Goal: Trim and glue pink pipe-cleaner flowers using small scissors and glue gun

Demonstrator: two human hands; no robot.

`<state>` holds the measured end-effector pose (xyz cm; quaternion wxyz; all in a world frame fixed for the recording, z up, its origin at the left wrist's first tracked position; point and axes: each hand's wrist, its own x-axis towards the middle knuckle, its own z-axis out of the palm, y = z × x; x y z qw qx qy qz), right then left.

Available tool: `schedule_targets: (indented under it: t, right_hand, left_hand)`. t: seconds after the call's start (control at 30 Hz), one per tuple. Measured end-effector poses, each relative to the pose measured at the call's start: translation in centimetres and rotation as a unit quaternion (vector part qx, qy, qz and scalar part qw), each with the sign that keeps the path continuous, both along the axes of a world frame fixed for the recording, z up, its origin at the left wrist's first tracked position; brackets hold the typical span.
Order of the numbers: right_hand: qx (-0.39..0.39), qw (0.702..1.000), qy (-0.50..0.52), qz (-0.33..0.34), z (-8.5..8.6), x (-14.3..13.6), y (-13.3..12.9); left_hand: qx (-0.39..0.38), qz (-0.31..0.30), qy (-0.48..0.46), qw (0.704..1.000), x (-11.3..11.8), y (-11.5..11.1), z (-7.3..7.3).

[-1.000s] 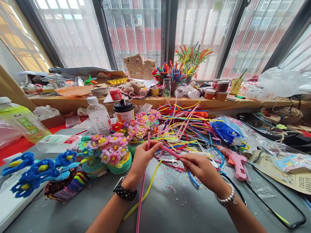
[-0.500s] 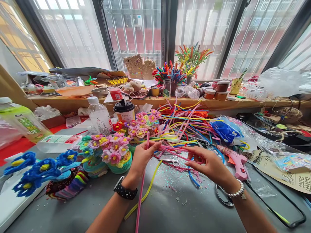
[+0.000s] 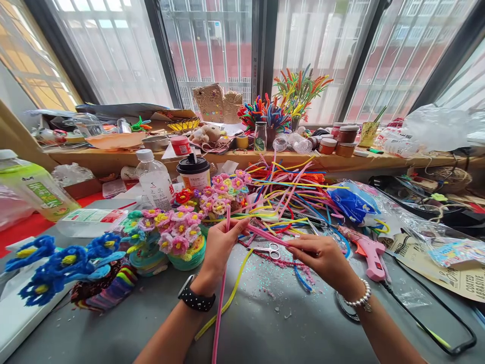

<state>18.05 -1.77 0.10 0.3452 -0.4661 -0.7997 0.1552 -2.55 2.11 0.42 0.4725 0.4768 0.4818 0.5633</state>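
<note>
Pink pipe cleaners (image 3: 265,233) stretch between my two hands above the grey table. My left hand (image 3: 223,247) is closed on them, thumb and forefinger pinching one end; a long pink length also hangs down past its wrist. At the other end, my right hand (image 3: 322,255) pinches the strands, fingertips together. Just beneath the strands lie small white-handled scissors (image 3: 273,250) and a dark red beaded-looking strip. A yellow pipe cleaner (image 3: 237,288) rests on the table by my left wrist. Fingers partly hide the gripped ends.
Fuzzy flower pots (image 3: 185,253) and blue flowers (image 3: 70,260) stand at left. A pile of coloured pipe cleaners (image 3: 291,182) lies behind my hands. To the right are a pink glue gun (image 3: 373,258) with its black cord and a roll of clear tape (image 3: 345,306).
My right hand has closed its fingers on the strands and shifted slightly left. The loose loop near it is now drawn into a straighter, tighter bundle. My left hand barely moved.
</note>
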Motion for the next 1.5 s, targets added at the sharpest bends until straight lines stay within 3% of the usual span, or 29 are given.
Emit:
schedule_targets:
  t: [0.43,0.67,0.9,1.1,1.5]
  right_hand:
    - [0.032,0.993,-0.117,0.003,-0.7,0.3,0.3]
    - [0.001,0.987,-0.159,0.011,-0.8,0.1,0.4]
    - [0.014,0.979,-0.197,-0.049,-1.0,0.3,0.3]
    - [0.033,0.976,-0.213,-0.031,-1.5,0.4,0.5]
    - [0.025,0.994,-0.058,-0.091,-0.7,0.3,0.4]
  left_hand:
    - [0.032,0.044,0.057,0.997,0.1,-0.1,-0.3]
    - [0.034,0.039,0.082,0.995,0.3,-0.1,-0.4]
    - [0.038,0.039,0.082,0.995,-0.1,0.1,-0.5]
    - [0.036,0.048,0.083,0.995,-0.2,0.1,-0.2]
    - [0.036,0.027,0.026,0.999,-0.1,0.1,-0.3]
